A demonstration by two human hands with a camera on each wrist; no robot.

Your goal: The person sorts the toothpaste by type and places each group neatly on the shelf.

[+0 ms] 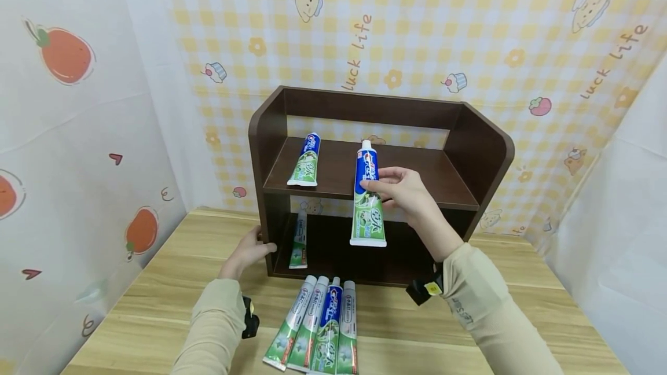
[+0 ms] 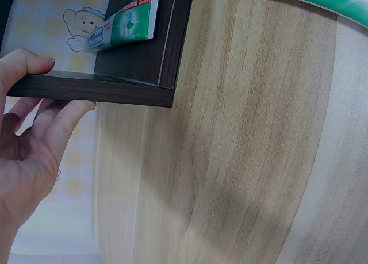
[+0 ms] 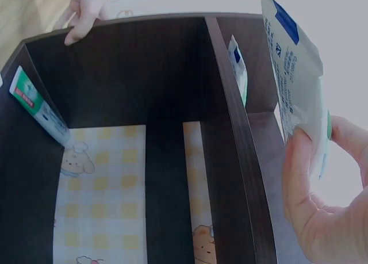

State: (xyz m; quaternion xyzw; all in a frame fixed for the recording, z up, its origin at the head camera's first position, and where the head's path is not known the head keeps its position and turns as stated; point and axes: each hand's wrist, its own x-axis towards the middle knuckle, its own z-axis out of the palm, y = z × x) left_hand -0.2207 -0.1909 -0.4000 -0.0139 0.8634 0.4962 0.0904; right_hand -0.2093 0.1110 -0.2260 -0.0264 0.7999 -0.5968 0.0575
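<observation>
In the head view my right hand (image 1: 409, 190) pinches a blue and green toothpaste tube (image 1: 369, 207), cap upward, in front of the upper shelf of a dark brown rack (image 1: 333, 173). Its printed back (image 3: 296, 74) faces the right wrist camera. My left hand (image 1: 252, 250) grips the rack's left side panel, thumb inside and fingers outside, as the left wrist view shows (image 2: 34, 143). Another blue and green tube (image 1: 306, 162) lies at the left of the upper shelf. A silver-grey and green tube (image 1: 299, 242) lies at the left of the lower shelf.
Several toothpaste tubes (image 1: 294, 317) lie fanned side by side on the wooden table (image 1: 417, 328) before the rack. Behind the rack hangs a yellow checked cloth (image 1: 333, 57); a white printed sheet (image 1: 68, 132) borders the left.
</observation>
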